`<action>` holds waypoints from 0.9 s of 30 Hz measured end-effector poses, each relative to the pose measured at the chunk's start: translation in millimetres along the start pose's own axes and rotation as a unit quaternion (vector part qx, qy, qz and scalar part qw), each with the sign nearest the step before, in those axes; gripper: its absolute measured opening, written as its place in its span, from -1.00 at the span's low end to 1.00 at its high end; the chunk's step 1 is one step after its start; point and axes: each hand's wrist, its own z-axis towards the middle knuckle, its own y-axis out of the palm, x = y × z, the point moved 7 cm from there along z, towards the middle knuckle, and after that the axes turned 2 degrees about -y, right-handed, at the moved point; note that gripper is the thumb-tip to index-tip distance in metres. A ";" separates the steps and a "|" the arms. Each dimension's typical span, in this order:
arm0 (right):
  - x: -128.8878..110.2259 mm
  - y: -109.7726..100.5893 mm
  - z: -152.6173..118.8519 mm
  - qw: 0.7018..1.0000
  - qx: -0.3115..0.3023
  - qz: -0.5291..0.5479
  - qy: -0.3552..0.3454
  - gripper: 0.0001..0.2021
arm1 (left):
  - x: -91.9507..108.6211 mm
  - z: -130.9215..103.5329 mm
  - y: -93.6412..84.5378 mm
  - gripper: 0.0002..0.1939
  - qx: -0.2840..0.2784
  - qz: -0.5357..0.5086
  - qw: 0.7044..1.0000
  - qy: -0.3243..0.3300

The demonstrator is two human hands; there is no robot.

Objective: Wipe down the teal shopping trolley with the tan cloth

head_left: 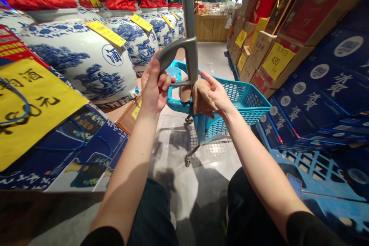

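A blue plastic shopping cart (242,102) with a perforated basket stands in front of me on small casters. Its grey handle (191,61) rises on a grey pole at the centre. Wrapped round the handle's left side is my left hand (155,84), fingers curled. My right hand (215,94) pinches a brown cloth (202,98) against the lower part of the handle post. The cloth hangs down in folds, and part of it shows on the post's left side too.
Large blue-and-white porcelain jars (83,59) with red cloth tops line the left, beside blue printed boxes (83,150). Stacked blue cartons (319,80) and brown cardboard boxes (259,50) rise on the right, above a blue pallet (314,173). A wooden counter (210,27) stands at the back.
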 end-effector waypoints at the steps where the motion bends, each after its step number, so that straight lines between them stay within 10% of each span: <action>1: -0.6 7.6 -0.4 1.000 -0.009 -0.005 0.003 -0.50 | 0.2 -0.8 1.0 -0.76 -0.002 -0.001 1.000 0.000; 13: -2.3 5.2 -13.0 0.963 -0.221 -0.109 0.109 -0.76 | 7.5 -12.3 7.3 -0.81 -0.041 0.016 0.999 0.008; 21: -20.5 4.0 -0.7 0.997 -0.038 -0.061 -0.029 -0.69 | 7.6 -11.1 7.2 -0.79 -0.024 0.037 0.999 0.001; 27: -6.7 14.3 -9.2 0.980 -0.158 -0.099 0.065 -0.74 | 6.9 -12.3 7.1 -0.73 -0.020 0.031 0.999 -0.005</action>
